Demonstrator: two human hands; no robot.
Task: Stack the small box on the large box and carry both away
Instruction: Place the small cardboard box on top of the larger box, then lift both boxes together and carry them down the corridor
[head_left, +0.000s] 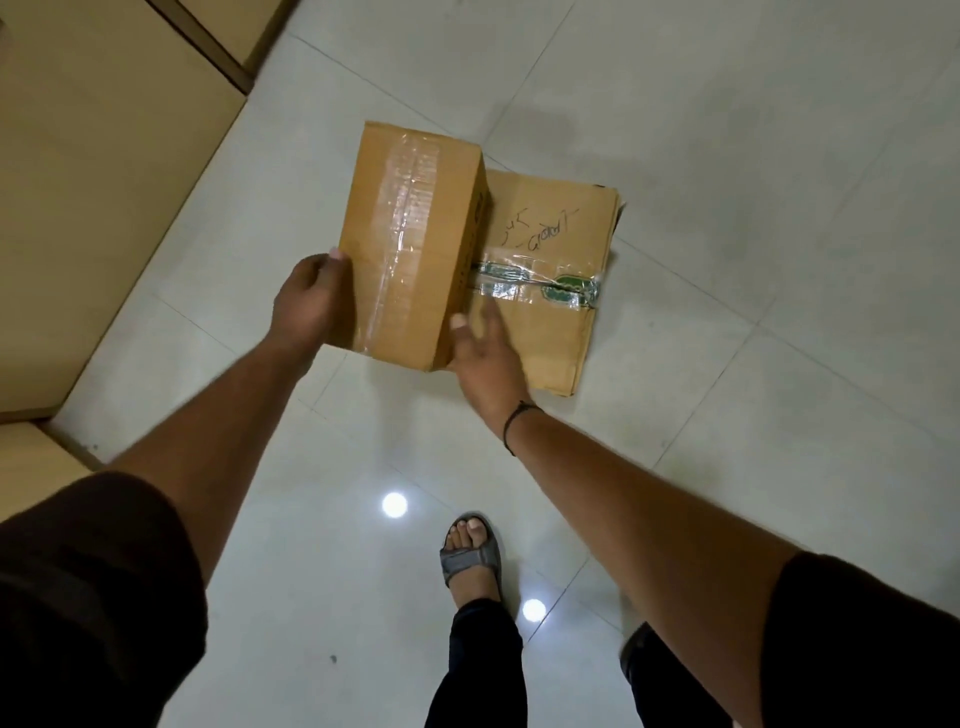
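Observation:
A small brown cardboard box (410, 244), sealed with clear tape along its top, is held up between both hands. My left hand (311, 301) presses against its left side. My right hand (485, 348) presses its right side near the bottom corner, fingers spread. Beneath and to the right, the large flat cardboard box (550, 312) lies on the floor, with handwriting and green-printed tape across its top. The small box overlaps the large box's left part in view; whether it touches it I cannot tell.
Glossy pale floor tiles (727, 208) surround the boxes. Beige cabinets or a wall (93, 182) run along the left. My sandalled foot (470, 556) stands below the boxes, near bright reflections of ceiling lights.

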